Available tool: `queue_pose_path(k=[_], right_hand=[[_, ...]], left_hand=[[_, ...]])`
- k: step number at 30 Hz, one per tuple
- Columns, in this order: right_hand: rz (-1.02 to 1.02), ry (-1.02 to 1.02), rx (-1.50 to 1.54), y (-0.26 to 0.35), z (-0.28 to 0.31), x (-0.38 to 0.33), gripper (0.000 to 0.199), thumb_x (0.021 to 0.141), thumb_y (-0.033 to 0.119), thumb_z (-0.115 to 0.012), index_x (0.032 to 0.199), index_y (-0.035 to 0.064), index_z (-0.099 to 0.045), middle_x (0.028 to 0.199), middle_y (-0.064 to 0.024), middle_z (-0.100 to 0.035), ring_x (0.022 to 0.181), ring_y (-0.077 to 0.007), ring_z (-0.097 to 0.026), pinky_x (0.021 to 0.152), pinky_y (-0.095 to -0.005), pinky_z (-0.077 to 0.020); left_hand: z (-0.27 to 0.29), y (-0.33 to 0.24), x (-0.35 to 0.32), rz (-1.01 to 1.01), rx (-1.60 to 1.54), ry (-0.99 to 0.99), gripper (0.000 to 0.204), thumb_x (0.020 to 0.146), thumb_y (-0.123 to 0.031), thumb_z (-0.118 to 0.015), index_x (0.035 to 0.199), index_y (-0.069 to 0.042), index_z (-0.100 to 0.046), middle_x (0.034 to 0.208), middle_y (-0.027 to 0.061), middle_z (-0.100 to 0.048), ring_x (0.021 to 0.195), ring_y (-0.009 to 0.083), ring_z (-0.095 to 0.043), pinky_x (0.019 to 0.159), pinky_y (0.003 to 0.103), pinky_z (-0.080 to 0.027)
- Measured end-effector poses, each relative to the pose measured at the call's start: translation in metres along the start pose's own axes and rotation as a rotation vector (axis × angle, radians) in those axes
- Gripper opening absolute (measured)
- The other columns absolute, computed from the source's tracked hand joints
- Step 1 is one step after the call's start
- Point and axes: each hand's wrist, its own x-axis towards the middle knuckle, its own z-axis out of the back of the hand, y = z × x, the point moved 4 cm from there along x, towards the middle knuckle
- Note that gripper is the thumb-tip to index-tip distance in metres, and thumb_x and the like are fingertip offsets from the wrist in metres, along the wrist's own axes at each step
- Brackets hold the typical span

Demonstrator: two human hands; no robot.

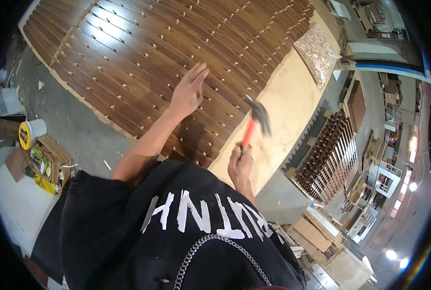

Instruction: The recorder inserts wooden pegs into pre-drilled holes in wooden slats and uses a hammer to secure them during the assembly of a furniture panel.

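Low over the dark brown wooden strips (143, 72), my left hand (190, 92) is open, its fingers stretched forward and close together; nothing shows in it. The strips lie side by side, with small pale wooden dowels (124, 85) standing up from them in rows. My right hand (240, 164) is closed round the grip of a claw hammer (250, 130) with a red handle. The hammer's dark head is smeared by motion, raised above the pale bare board (278, 111) along the right side of the strips.
A clear plastic bag of dowels (317, 53) lies on the board's far right part. A rack of stacked brown slats (326, 157) stands on the floor to the right. At the left are a white and yellow bucket (31, 133) and a cardboard box (53, 157) of odds and ends.
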Motion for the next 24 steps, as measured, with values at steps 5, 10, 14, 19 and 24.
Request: queue_pose_path(k=[5,10,14,19,24], right_hand=[[0.061,0.152,-0.131,0.017,-0.033,0.034,0.026,0.099,0.028,-0.051,0.105,0.0026,-0.047,0.064,-0.0251,-0.059,0.062,-0.0462,-0.061,0.052,-0.0534,-0.0438],[0.158,0.022,-0.073,0.034,-0.027,0.03,0.028,0.1,0.028,-0.051,0.102,0.0009,-0.047,0.065,-0.0267,-0.059,0.06,-0.046,-0.061,0.05,-0.0528,-0.044],[0.132,0.095,-0.364,0.01,-0.055,0.044,0.029,0.1,0.029,-0.05,0.098,0.0001,-0.047,0.065,-0.0273,-0.06,0.059,-0.0462,-0.06,0.05,-0.0537,-0.0442],[0.118,0.072,-0.128,0.028,-0.024,0.032,0.03,0.1,0.029,-0.051,0.097,-0.0008,-0.046,0.064,-0.0274,-0.059,0.058,-0.0463,-0.06,0.05,-0.0546,-0.0418],[0.125,0.032,-0.126,0.017,-0.036,0.009,0.032,0.1,0.032,-0.05,0.1,-0.0004,-0.047,0.064,-0.0265,-0.06,0.059,-0.0469,-0.06,0.05,-0.0542,-0.043]], left_hand=[[0.003,0.012,-0.059,-0.059,0.322,0.142,0.042,0.095,-0.008,-0.046,0.137,-0.002,-0.046,0.147,0.0133,-0.043,0.138,0.0309,-0.037,0.116,0.043,-0.028],[0.004,0.012,-0.062,-0.113,0.324,0.105,0.044,0.096,-0.015,-0.044,0.139,-0.003,-0.046,0.149,0.0106,-0.042,0.139,0.0263,-0.035,0.118,0.042,-0.024],[0.002,0.013,-0.063,-0.089,0.345,0.141,0.045,0.096,-0.015,-0.046,0.14,-0.004,-0.044,0.15,0.0105,-0.04,0.14,0.0261,-0.034,0.117,0.042,-0.024],[0.004,0.015,-0.062,-0.11,0.406,0.134,0.044,0.097,-0.017,-0.043,0.139,-0.003,-0.046,0.149,0.0109,-0.041,0.14,0.0266,-0.034,0.117,0.042,-0.025],[-0.003,0.015,-0.065,-0.128,0.389,0.101,0.045,0.097,-0.017,-0.042,0.139,-0.003,-0.046,0.148,0.0114,-0.042,0.139,0.0273,-0.036,0.117,0.043,-0.025]])
